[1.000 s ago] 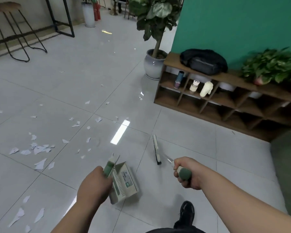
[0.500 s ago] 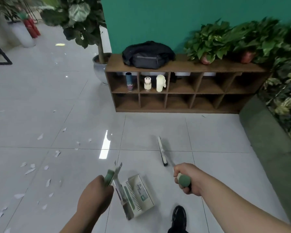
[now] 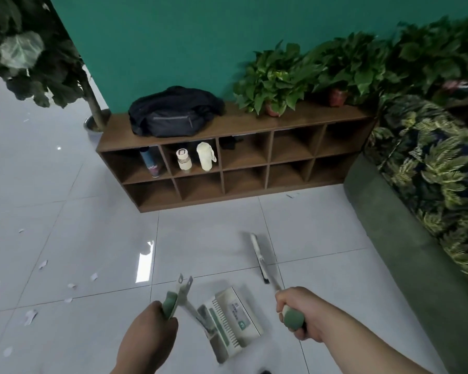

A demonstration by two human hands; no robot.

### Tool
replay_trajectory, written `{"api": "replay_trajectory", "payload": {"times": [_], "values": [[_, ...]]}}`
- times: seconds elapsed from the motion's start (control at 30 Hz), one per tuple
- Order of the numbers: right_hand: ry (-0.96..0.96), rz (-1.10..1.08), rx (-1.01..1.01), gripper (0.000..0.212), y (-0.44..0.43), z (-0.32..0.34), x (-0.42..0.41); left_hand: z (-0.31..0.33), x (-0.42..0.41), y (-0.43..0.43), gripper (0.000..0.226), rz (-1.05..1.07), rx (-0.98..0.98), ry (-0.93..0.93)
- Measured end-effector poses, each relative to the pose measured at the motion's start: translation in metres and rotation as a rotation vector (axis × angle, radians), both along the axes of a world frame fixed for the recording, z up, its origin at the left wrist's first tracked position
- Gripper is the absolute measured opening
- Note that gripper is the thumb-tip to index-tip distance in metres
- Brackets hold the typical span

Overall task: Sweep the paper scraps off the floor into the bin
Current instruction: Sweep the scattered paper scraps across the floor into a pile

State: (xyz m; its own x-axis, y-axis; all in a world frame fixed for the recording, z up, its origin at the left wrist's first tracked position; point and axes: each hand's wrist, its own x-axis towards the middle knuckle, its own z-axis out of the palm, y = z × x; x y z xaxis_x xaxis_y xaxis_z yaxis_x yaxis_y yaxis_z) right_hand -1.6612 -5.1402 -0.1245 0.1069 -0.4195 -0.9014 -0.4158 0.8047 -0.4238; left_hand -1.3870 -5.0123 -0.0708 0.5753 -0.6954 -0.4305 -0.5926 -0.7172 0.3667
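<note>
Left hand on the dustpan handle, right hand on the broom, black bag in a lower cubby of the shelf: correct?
No. The head view shows the bag lying on top of the shelf, not in a cubby. The left hand does grip the dustpan handle and the right hand the broom.

Small white paper scraps [image 3: 42,264] at left; pale, green-handled dustpan [image 3: 235,322] near slim broom [image 3: 258,255] at centre.
</note>
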Motion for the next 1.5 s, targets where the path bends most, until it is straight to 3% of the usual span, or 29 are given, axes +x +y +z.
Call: {"api": "replay_trajectory", "payload": {"times": [0.13, 0.23, 0.5, 0.63, 1.03, 1.17, 1.3, 1.5], "values": [[-0.023, -0.021, 0.01, 0.03, -0.015, 0.006, 0.001, -0.003, 0.007, -0.022, 0.011, -0.024, 0.005, 0.007], [-0.007, -0.017, 0.011, 0.039, -0.028, 0.008, 0.016, -0.001, 0.022, -0.036, 0.016, -0.072, -0.011, 0.017], [0.026, 0.042, 0.011, 0.033, -0.035, 0.014, 0.105, 0.007, 0.113, -0.031, 0.01, 0.019, -0.048, 0.041], [0.054, 0.153, 0.024, 0.039, -0.033, 0.003, 0.179, 0.002, 0.166, -0.006, 0.01, 0.141, -0.032, 0.032], [0.006, 0.539, 0.075, 0.02, 0.038, -0.01, 0.409, -0.001, 0.277, 0.108, 0.013, 0.494, -0.013, 0.047], [-0.006, 0.632, 0.098, 0.03, 0.06, -0.007, 0.461, 0.001, 0.298, 0.154, 0.01, 0.635, 0.007, 0.045], [-0.042, 0.725, 0.129, 0.023, 0.073, 0.002, 0.504, 0.003, 0.311, 0.192, 0.011, 0.764, 0.006, 0.042], [-0.13, 0.71, 0.167, 0.026, 0.083, 0.012, 0.555, -0.003, 0.321, 0.236, 0.011, 0.943, 0.021, 0.008]]}}
